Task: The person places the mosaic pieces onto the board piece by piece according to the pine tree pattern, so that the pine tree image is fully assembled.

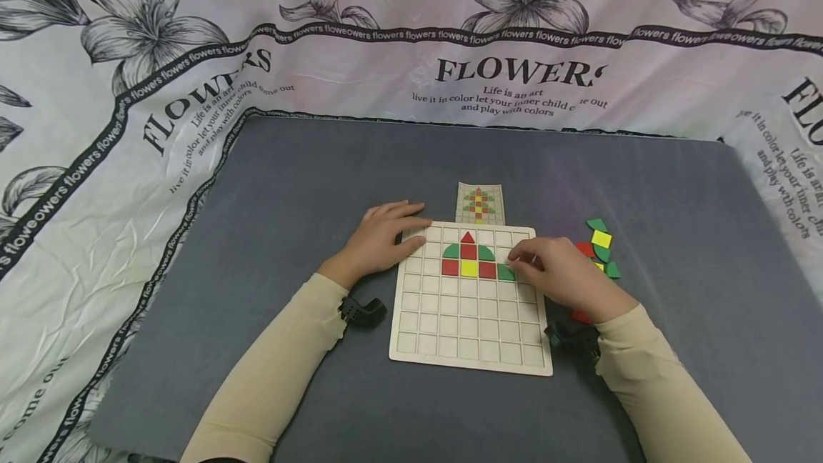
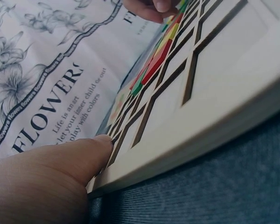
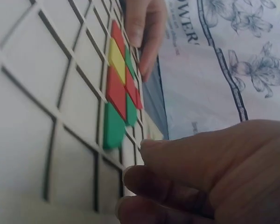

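A pale wooden grid board [image 1: 469, 327] lies on the table. Red, yellow and green pieces sit in its upper cells, with a red triangle [image 1: 468, 238] at the top, red squares and a yellow square [image 1: 469, 268] below. My left hand [image 1: 383, 234] rests at the board's upper left corner, fingers extended, thumb on its edge. By the right edge, my right hand [image 1: 566, 274] hovers with bent fingers beside a green rounded piece [image 3: 114, 130] lying in a cell. The right wrist view shows nothing between its thumb [image 3: 168, 151] and fingers.
A small pattern card [image 1: 479, 198] lies against the board's far edge. Several loose pieces [image 1: 601, 239] are scattered to the right, partly hidden by my right hand. A red piece [image 1: 581, 316] shows near the right wrist. Flower-printed cloth [image 1: 360, 77] surrounds the dark grey table surface [image 1: 308, 184].
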`<state>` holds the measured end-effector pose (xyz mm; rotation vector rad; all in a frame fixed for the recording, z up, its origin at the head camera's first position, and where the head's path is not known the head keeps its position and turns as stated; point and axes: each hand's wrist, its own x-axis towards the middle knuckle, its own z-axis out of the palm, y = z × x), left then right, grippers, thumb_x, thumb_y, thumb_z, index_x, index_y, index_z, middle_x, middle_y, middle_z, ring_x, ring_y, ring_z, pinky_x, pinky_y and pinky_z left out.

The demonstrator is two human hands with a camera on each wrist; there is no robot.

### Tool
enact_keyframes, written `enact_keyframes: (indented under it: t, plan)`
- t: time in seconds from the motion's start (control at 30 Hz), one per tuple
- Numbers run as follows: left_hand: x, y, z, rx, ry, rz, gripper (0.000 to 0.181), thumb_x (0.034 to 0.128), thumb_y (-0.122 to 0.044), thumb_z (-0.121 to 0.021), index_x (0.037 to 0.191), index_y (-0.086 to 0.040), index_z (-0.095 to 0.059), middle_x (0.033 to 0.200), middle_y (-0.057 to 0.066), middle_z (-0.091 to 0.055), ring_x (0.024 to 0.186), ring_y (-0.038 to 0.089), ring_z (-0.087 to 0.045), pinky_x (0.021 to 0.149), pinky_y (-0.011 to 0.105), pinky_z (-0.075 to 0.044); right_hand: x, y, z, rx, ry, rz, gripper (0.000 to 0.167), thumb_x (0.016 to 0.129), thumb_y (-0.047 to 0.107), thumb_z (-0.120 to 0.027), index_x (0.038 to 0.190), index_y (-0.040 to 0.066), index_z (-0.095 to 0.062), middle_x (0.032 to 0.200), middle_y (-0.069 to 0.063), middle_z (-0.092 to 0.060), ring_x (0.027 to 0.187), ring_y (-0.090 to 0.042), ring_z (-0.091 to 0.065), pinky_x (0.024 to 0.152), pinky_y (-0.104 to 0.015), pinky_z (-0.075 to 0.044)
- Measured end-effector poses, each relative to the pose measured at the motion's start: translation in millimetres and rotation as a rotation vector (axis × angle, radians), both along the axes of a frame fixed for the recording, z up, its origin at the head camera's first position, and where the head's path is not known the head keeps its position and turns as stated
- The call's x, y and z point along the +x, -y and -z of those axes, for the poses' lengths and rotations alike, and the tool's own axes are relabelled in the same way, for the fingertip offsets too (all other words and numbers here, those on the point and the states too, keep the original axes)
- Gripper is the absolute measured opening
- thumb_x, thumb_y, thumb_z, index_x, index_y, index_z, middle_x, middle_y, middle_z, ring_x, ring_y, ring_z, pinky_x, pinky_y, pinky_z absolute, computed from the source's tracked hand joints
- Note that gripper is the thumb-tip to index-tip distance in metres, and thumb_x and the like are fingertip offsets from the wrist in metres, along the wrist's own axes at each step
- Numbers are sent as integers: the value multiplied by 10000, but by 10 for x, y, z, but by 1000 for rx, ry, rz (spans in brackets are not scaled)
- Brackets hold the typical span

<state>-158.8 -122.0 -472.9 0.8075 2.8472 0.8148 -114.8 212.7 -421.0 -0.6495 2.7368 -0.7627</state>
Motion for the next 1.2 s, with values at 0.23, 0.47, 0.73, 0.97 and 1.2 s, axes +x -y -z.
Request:
enact_keyframes:
  t: [0.23, 0.47, 0.73, 0.97, 1.2]
  plan:
    - [8, 4, 4, 4, 0, 3, 437, 1066, -398, -625, 1474, -244, -649, 1644, 22, -458, 1570, 285, -326, 1264, 576, -205, -28, -158, -47, 34, -63, 43, 132, 976, 63, -719, 1088, 38, -785, 922, -45, -757, 742, -137, -620, 637, -324, -512]
    - [7, 5, 7, 4, -4, -4, 437, 1067, -403, -622, 1474, -246, -648, 1646, 20, -455, 1572, 281, -321, 1262, 575, -206, -102, -427, -189, 100, -97, 100, 192, 962, 64, -732, 1141, 7, -771, 959, -95, -758, 808, -226, -658, 700, -408, -531]
    - [-1, 9, 16, 9, -3, 5, 441, 1068, -411, -618, 1474, -242, -649, 1643, 26, -459, 1569, 290, -326, 1259, 582, -213, -144, -713, -276, 150, -51, 149, 261, 965, 79, -727, 1191, -50, -728, 1023, -195, -736, 824, -289, -672, 674, -401, -521]
    - [4, 46, 31, -22, 6, -19, 442, 1069, -419, -616, 1479, -257, -642, 1655, 10, -440, 1578, 272, -306, 1260, 579, -199, -195, -807, -230, 191, 8, 178, 318, 971, 107, -725, 1235, -69, -708, 1112, -280, -689, 975, -396, -651, 768, -542, -562]
    - [-15, 14, 31, -12, 0, 5, 449, 1072, -428, -606, 1483, -250, -640, 1651, 19, -447, 1575, 285, -313, 1259, 589, -206, -206, -926, -177, 226, 31, 200, 303, 964, 109, -731, 1197, -83, -706, 1064, -266, -677, 924, -372, -632, 747, -536, -549]
